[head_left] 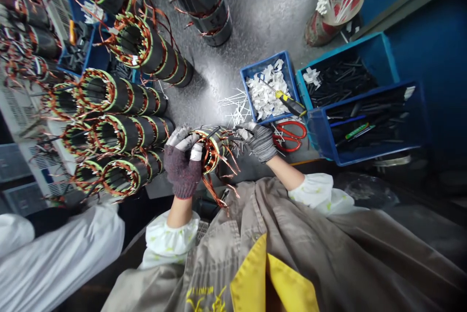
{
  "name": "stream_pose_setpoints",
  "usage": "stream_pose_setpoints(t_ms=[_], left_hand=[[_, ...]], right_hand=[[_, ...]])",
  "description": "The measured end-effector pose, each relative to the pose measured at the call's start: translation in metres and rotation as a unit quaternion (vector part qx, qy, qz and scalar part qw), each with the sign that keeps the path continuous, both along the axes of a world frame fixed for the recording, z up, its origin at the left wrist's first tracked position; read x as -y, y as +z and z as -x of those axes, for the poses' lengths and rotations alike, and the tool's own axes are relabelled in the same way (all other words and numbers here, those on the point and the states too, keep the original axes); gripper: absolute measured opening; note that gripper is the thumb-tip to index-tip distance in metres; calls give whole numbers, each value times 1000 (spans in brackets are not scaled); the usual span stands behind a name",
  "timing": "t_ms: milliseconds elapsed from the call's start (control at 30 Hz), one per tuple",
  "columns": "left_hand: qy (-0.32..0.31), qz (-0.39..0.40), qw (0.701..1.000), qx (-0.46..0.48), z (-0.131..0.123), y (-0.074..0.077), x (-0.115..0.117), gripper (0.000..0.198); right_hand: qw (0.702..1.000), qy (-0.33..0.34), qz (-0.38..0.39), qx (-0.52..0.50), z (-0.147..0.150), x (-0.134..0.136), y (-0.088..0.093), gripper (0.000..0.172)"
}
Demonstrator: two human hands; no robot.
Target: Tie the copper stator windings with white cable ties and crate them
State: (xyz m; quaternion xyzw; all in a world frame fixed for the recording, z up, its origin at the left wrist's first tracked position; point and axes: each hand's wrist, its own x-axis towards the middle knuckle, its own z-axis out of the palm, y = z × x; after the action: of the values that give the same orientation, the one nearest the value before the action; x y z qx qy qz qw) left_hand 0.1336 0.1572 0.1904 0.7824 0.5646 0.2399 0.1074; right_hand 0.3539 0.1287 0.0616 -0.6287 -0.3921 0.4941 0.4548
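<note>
Currently gripping a copper-wound steel stator (210, 152) in the closed fingers of a maroon knit-gloved left hand (182, 168), with a grey-gloved right hand (258, 141) pinched shut beside unbound copper leads (226, 161).

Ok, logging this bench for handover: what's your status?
Left hand gripping stator. Right hand close by its copper leads. Red scissors just beyond, not blocking.
</note>
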Motion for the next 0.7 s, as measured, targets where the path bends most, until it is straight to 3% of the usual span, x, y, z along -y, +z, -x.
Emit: stream_pose_setpoints(t_ms=[400,600,700], left_hand=[[-6,8,1000,3,2,-2,0,21],[3,10,1000,-20,2,-3,0,21],[-5,11,1000,-5,2,-1,-1,21]], right_hand=[[999,-43,11,-3,11,7,-9,22],[998,7,19,-63,28,-9,-18,14],[997,21,11,-78,19,-8,-28,15]])
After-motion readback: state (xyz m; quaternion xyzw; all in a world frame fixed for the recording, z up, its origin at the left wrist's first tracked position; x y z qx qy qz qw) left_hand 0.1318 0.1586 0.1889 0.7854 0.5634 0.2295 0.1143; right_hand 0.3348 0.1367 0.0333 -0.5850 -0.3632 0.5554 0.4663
